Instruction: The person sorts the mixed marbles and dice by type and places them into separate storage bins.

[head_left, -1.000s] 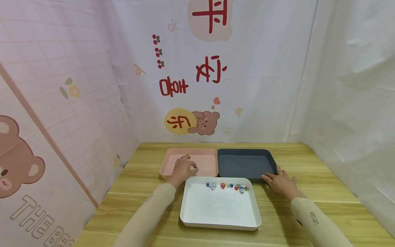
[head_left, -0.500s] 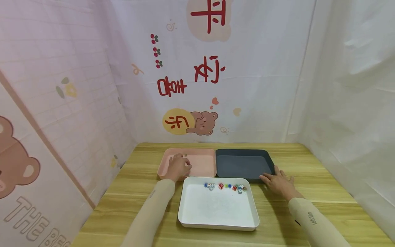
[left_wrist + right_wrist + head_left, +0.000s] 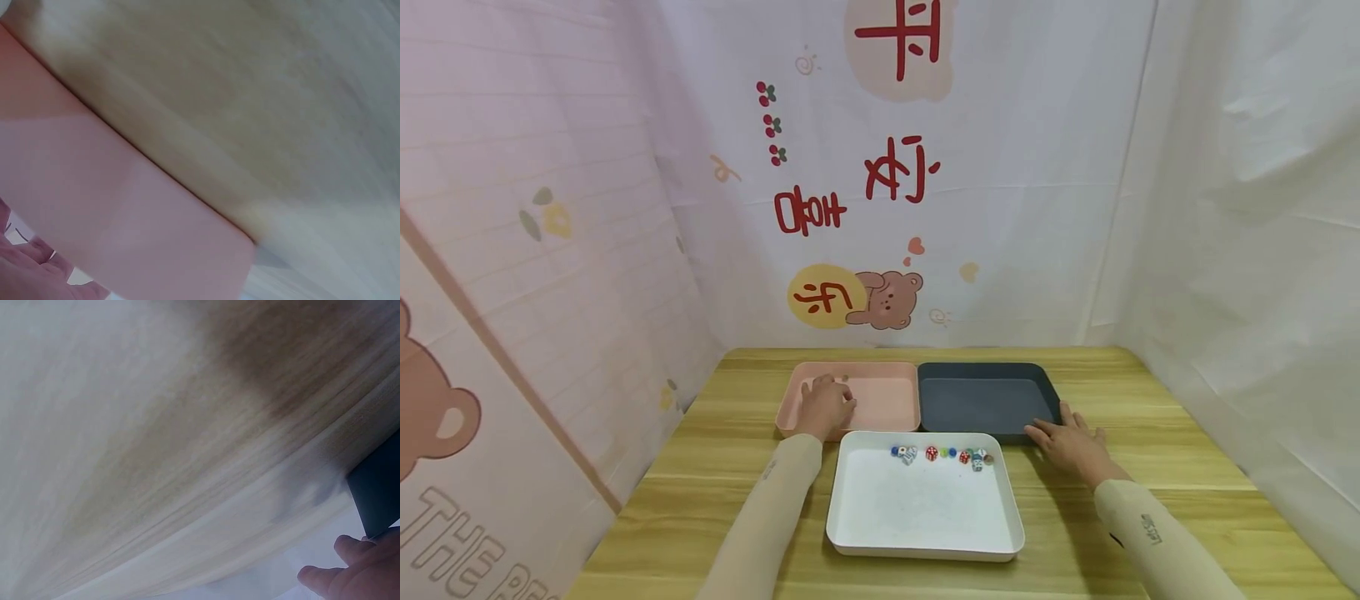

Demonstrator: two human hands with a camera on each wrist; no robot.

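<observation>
On a wood-grain table [image 3: 685, 492], the white tray [image 3: 925, 508] holds a loose row of small dice and beads along its far side, among them a red die [image 3: 932, 453] near the middle and a brown bead [image 3: 988, 458] at the right end. Beyond the white tray's far left is the pink tray [image 3: 883, 404]; the left hand [image 3: 824, 407] reaches over it, fingers bent, a tiny brownish piece [image 3: 846, 377] near them; whether they grip anything I cannot tell. Beyond its far right, the right hand [image 3: 1071, 442] spreads loosely extended fingers against the dark tray's [image 3: 981, 400] near right corner, gripping nothing.
</observation>
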